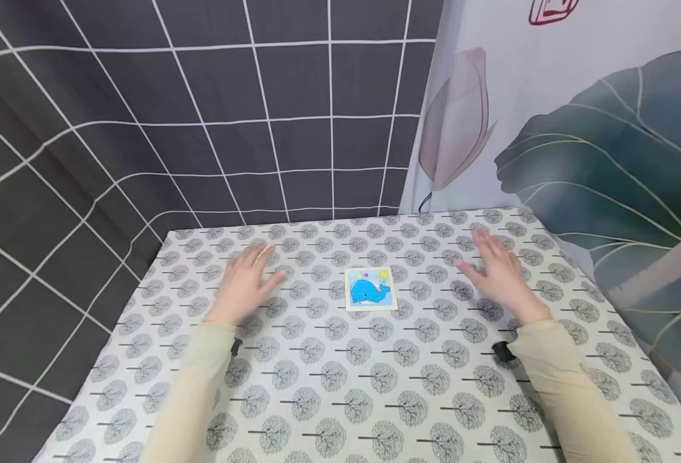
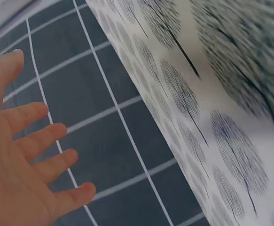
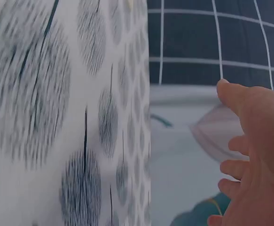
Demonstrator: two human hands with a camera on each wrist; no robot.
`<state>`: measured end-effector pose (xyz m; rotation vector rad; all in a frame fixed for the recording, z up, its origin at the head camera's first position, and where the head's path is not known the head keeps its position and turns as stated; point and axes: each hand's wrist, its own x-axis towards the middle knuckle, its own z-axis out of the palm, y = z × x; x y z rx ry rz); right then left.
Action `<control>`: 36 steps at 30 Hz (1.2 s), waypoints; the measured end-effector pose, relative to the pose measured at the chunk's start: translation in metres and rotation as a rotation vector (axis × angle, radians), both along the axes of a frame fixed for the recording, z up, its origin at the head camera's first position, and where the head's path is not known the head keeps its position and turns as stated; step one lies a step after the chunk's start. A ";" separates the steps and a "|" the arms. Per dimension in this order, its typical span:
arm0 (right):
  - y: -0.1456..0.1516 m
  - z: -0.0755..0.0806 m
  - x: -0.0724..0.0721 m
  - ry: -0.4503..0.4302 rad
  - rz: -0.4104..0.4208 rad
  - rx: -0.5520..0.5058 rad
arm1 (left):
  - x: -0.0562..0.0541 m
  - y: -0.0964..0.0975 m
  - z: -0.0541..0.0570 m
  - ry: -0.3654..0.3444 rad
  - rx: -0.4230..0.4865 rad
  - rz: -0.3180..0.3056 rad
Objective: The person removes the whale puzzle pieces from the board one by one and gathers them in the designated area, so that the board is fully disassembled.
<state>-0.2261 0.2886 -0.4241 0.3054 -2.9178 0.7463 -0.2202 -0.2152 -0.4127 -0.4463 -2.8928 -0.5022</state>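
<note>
A small square picture board point(image 1: 371, 289) with a blue whale, a yellow sun and a pale border lies flat on the patterned cloth, midway between the two hands in the head view. To its left is my left hand point(image 1: 240, 283), fingers extended and thumb spread, holding nothing. My right hand point(image 1: 499, 273) is on the other side, also spread and bare. In the left wrist view the left hand point(image 2: 28, 160) shows its palm with fingers apart. The right wrist view has the right hand point(image 3: 256, 150) at its right edge, thumb stretched out.
A white cloth with grey tree prints point(image 1: 328, 379) covers the table. Behind and to the left hangs a dark curtain with a white grid point(image 1: 299, 83); at the right is a pale curtain with large leaf and petal prints point(image 1: 618, 167). Dark wrist devices point(image 1: 502, 351) sit at the cuffs.
</note>
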 end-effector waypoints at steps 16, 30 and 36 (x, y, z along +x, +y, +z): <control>-0.076 -0.026 -0.010 -0.103 0.264 -0.085 | -0.037 0.070 -0.009 -0.209 0.211 -0.171; -0.114 -0.046 -0.005 -0.250 0.325 -0.112 | -0.051 0.113 -0.037 -0.243 0.140 -0.269; -0.118 -0.049 -0.008 -0.273 0.321 -0.067 | -0.051 0.125 -0.039 -0.248 0.051 -0.280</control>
